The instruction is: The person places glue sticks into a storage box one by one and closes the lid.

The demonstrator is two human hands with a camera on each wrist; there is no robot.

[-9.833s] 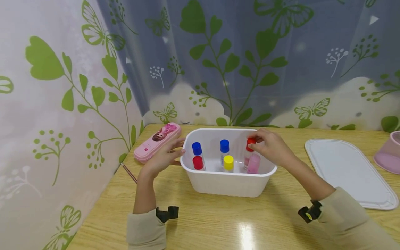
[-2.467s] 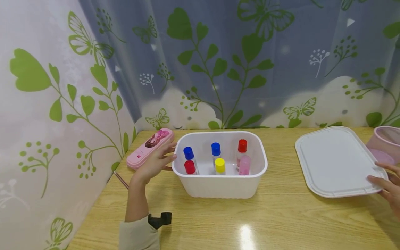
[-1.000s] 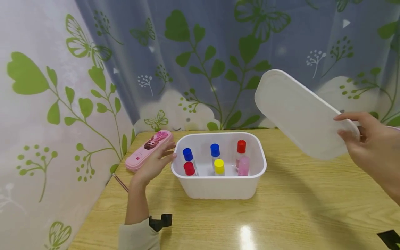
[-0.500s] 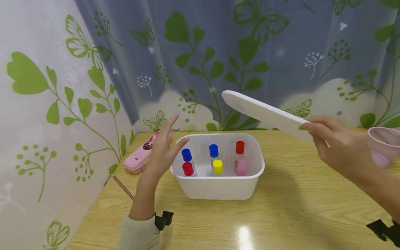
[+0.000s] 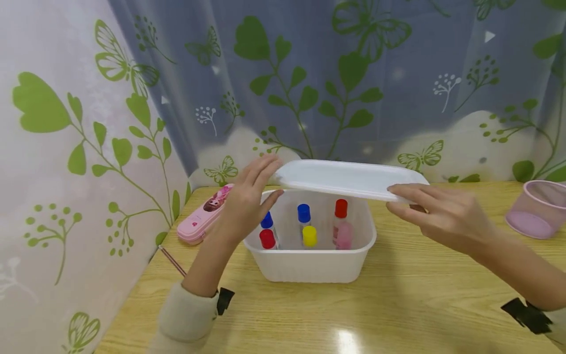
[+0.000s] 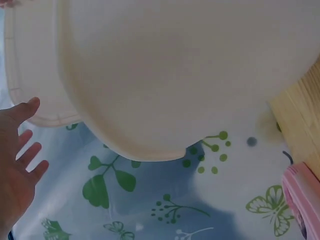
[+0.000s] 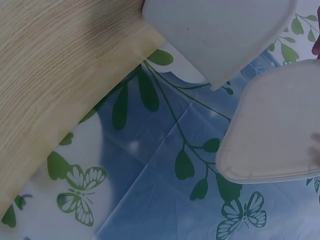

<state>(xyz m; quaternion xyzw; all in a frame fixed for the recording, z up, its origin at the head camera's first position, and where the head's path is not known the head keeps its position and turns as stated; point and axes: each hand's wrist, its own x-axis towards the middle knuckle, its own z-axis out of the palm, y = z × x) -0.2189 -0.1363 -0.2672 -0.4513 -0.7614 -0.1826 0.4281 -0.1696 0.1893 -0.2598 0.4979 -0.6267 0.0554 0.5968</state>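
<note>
A white plastic lid (image 5: pixel 345 177) hangs slightly tilted above the rear of a white tub (image 5: pixel 309 265). My right hand (image 5: pixel 442 214) pinches the lid's right end, thumb below and fingers on top. At the opposite end is my left hand (image 5: pixel 249 201), fingers extended beside the lid's edge; the left wrist view shows this hand (image 6: pixel 15 160) with fingers spread, and contact is unclear. Inside the tub stand several small bottles: blue-capped (image 5: pixel 303 214), red-capped (image 5: pixel 341 209), yellow-capped (image 5: pixel 309 237) and a pink one (image 5: pixel 344 236). Part of the left blue-capped bottle (image 5: pixel 267 221) is hidden by the left thumb.
A pink pencil case (image 5: pixel 201 221) lies left of the tub, partly behind the left arm. In front of it is a pencil (image 5: pixel 172 259). A translucent pink container (image 5: pixel 537 209) stands at the right on the wooden table (image 5: pixel 407 305). Patterned curtains hang behind.
My right hand has lifted the lid off the table at right and brought it left over the tub. My left hand has left the tub's rim and risen to the lid's left end.
</note>
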